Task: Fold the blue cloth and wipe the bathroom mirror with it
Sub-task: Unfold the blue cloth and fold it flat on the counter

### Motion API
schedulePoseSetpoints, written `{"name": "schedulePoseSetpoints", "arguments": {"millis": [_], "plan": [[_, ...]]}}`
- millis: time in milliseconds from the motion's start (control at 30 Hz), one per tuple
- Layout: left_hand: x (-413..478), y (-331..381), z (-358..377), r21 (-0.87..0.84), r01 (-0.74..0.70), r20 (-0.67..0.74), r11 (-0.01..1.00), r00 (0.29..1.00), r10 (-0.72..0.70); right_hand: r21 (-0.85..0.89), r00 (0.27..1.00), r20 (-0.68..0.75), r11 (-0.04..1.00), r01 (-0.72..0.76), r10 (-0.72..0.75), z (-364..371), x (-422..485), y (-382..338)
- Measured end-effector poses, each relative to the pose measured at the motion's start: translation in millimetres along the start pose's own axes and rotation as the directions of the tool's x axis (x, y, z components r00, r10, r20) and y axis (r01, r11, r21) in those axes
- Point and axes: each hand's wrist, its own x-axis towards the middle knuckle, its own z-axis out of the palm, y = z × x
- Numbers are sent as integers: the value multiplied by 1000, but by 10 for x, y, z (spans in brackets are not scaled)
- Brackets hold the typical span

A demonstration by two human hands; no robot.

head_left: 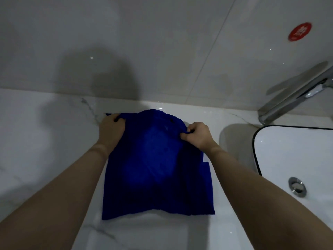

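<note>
A deep blue cloth lies spread on the white marble counter, its near edge toward me. My left hand grips the cloth's far left corner, fingers curled round the edge. My right hand pinches the far right corner between thumb and curled fingers. The far edge is bunched up between the two hands. No mirror is in view.
A white basin with a dark rim and a metal drain sits at the right. A chrome tap reaches over it from the tiled wall. A round red sticker is on the wall.
</note>
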Motion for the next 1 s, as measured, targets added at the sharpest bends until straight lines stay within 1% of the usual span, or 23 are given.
{"name": "schedulePoseSetpoints", "arguments": {"millis": [67, 133, 233, 300, 367, 433, 467, 533, 567, 633, 700, 733, 800, 833, 900, 1000], "plan": [[-152, -31, -64, 35, 47, 40, 998, 998, -48, -25, 997, 72, 999, -22, 24, -25, -160, -34], [-313, -74, -123, 113, 99, 74, 989, 991, -107, -81, 985, 162, 996, -48, 61, -61, -324, -55], [-564, -152, -194, 199, 151, 99, 968, 980, -173, -260, 938, 314, 963, -65, 148, -87, -527, -63], [-754, -226, -234, 236, 165, 115, 958, 974, -196, -360, 910, 371, 932, -44, 187, -78, -652, -32], [-968, -322, -275, 234, 199, 114, 952, 966, -230, -419, 887, 415, 908, -12, 204, -64, -787, 16], [-1191, -426, -309, 237, 215, 122, 947, 961, -249, -457, 867, 456, 889, 37, 199, -38, -926, 82], [-1288, -478, -315, 267, 215, 136, 939, 957, -258, -481, 866, 465, 874, 72, 184, -19, -993, 118], [-1454, -536, -314, 326, 191, 143, 926, 958, -248, -521, 881, 453, 843, 136, 139, 30, -1111, 202], [-1531, -537, -311, 338, 166, 132, 926, 966, -222, -531, 889, 444, 832, 159, 113, 53, -1160, 246], [-1648, -567, -297, 329, 57, 90, 942, 992, -91, -561, 891, 450, 797, 223, 68, 91, -1241, 328], [-1747, -595, -281, 402, -47, 60, 914, 998, 25, -584, 885, 464, 761, 285, 25, 118, -1305, 402], [-1798, -586, -287, 448, -69, 64, 891, 997, 45, -578, 888, 459, 757, 304, -6, 121, -1325, 441], [-1850, -573, -291, 476, -126, 81, 871, 992, 99, -555, 908, 412, 770, 317, -76, 108, -1346, 506], [-1855, -559, -290, 474, -155, 92, 867, 988, 127, -536, 922, 373, 787, 304, -102, 96, -1354, 520], [-1855, -498, -287, 453, -185, 95, 872, 983, 159, -452, 950, 291, 859, 241, -113, 78, -1363, 497], [-1770, -412, -262, 418, -152, 28, 895, 988, 155, -230, 983, 178, 970, 76, -35, 90, -1314, 394]]}}
